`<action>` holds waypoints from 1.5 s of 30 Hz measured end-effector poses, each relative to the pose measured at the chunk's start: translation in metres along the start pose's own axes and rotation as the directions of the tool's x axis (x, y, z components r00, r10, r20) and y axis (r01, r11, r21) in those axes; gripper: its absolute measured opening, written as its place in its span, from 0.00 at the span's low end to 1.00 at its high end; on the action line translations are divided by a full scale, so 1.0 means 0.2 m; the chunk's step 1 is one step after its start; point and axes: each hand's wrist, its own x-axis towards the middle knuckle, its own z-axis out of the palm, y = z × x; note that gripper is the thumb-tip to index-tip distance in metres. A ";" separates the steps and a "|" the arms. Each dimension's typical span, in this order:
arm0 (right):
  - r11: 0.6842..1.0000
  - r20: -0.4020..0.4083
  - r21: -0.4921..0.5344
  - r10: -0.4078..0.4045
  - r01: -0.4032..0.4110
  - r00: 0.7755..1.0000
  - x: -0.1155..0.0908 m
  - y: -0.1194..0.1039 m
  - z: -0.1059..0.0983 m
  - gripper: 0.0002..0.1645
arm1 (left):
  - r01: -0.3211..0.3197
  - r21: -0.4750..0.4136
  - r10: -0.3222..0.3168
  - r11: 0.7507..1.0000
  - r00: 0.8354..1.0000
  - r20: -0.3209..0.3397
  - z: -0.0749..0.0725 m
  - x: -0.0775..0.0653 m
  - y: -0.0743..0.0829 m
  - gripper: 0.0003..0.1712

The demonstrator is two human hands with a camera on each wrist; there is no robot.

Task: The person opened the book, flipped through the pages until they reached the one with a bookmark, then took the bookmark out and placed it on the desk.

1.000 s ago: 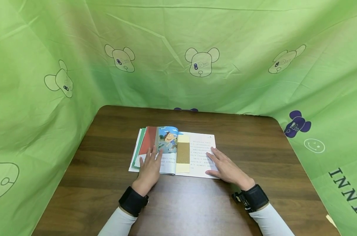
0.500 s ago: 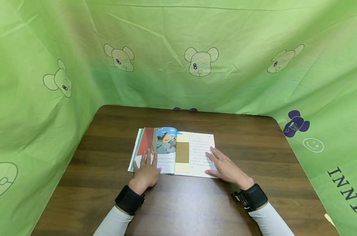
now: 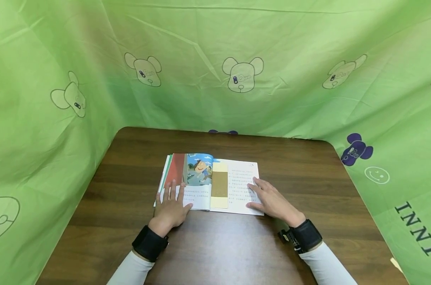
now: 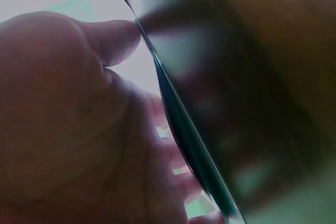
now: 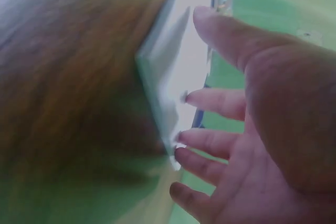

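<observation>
An open picture book (image 3: 242, 190) lies on the wooden table. Its left page carries a cartoon of a child above lines of text, and a gold and cream strip (image 3: 220, 184) runs along the right page beside the spine. My left hand (image 3: 170, 209) rests with spread, straight fingers on the lower left part of the left page. In the left wrist view its thumb meets the page near the book's edge. My right hand (image 3: 274, 201) lies relaxed over the right page's outer edge, its fingertips touching the paper in the right wrist view.
The brown wooden table (image 3: 290, 166) has rounded far corners. A green cloth (image 3: 187, 107) printed with bear heads hangs behind it and along both sides. Black wrist straps (image 3: 150, 243) are worn over white sleeves.
My left hand has slid left and slightly toward me across the left page, and the page stack at the left edge has flattened. My right hand has stayed nearly still.
</observation>
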 end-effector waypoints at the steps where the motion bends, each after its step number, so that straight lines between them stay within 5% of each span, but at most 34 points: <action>1: 1.000 -0.007 0.012 0.006 -0.006 1.000 0.01 0.00 -0.01 0.42 | -0.003 0.002 0.003 1.000 1.000 -0.002 0.00 0.00 0.00 0.46; 6: 0.983 0.019 0.160 0.092 -0.094 0.996 0.11 -0.04 -0.04 0.44 | -0.006 0.004 0.006 1.000 1.000 -0.005 0.00 0.00 -0.01 0.46; 9: 0.929 0.085 0.313 0.181 -0.198 0.980 0.17 -0.06 -0.04 0.50 | -0.004 0.005 0.004 1.000 1.000 0.000 0.00 0.00 -0.01 0.46; 11: 0.864 0.129 0.426 0.235 -0.268 0.963 0.21 -0.08 -0.04 0.52 | -0.003 0.007 0.003 1.000 1.000 0.002 0.01 0.00 -0.01 0.46; 14: 0.696 0.232 0.610 0.300 -0.378 0.925 0.25 -0.11 -0.04 0.50 | -0.002 0.005 0.002 1.000 1.000 0.003 0.01 0.00 -0.02 0.46; 20: 0.152 0.448 0.844 0.326 -0.514 0.832 0.32 -0.17 -0.04 0.44 | -0.005 0.014 0.005 1.000 1.000 -0.008 0.02 0.01 -0.01 0.46; 22: 0.045 0.477 0.857 0.309 -0.514 0.823 0.34 -0.17 -0.02 0.43 | -0.001 0.004 0.001 1.000 1.000 -0.012 0.02 0.01 -0.01 0.46; 24: -0.011 0.494 0.858 0.296 -0.514 0.818 0.37 -0.18 0.00 0.43 | 0.005 -0.004 -0.005 1.000 1.000 -0.011 0.02 0.01 -0.01 0.47; 26: -0.017 0.502 0.853 0.299 -0.522 0.811 0.38 -0.20 0.02 0.41 | 0.012 0.001 -0.012 1.000 1.000 -0.005 0.02 0.01 -0.01 0.47; 31: 0.041 0.492 0.844 0.338 -0.535 0.803 0.42 -0.23 0.05 0.34 | 0.013 -0.008 -0.013 1.000 1.000 -0.006 0.02 0.01 -0.01 0.47; 38: 0.058 0.471 0.851 0.355 -0.522 0.807 0.48 -0.26 0.09 0.21 | 0.020 -0.004 -0.020 1.000 1.000 -0.003 0.01 0.02 -0.01 0.47; 45: 0.146 0.442 0.823 0.441 -0.549 0.781 0.51 -0.28 0.12 0.15 | 0.022 0.006 -0.022 1.000 1.000 0.014 0.01 0.01 -0.01 0.47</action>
